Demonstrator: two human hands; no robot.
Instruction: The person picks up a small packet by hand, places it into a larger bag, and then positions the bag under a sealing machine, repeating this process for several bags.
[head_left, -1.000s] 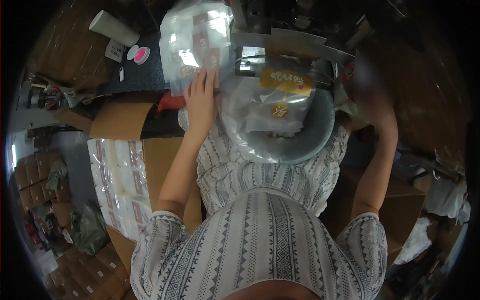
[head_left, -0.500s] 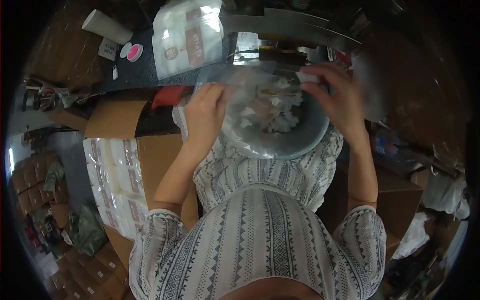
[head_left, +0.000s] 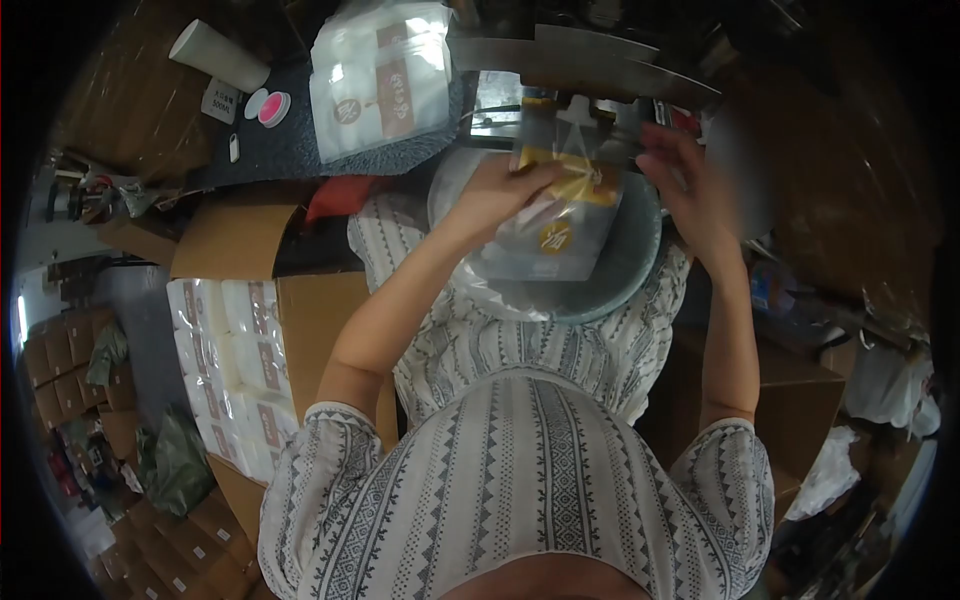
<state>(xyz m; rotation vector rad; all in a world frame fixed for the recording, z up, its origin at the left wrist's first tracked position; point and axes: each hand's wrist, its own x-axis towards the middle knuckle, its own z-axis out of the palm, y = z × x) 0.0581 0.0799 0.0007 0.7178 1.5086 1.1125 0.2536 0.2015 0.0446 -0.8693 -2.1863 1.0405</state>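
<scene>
My left hand (head_left: 510, 195) is closed on a clear plastic bag (head_left: 580, 255) with yellow print, fingers pinching it near its upper left. At the bag's top is a white tab (head_left: 576, 112). The bag lies over a grey-blue basin (head_left: 645, 235) resting on my lap and hides most of what is inside. Clear plastic film (head_left: 450, 190) covers the basin's left side. My right hand (head_left: 690, 185) hovers at the basin's upper right, apart from the bag, fingers spread and nothing seen in them, slightly blurred.
A large pack (head_left: 382, 85) of white pouches stands on the dark mat, beside a white cup (head_left: 218, 55) and a pink round tin (head_left: 272, 108). An open carton (head_left: 330, 340) of wrapped packs is at my left, with another cardboard box (head_left: 780, 410) at my right.
My left hand has moved right and brought the yellow-printed bag over the basin, covering the white scraps seen there. My right hand has let go of a small white piece and opened.
</scene>
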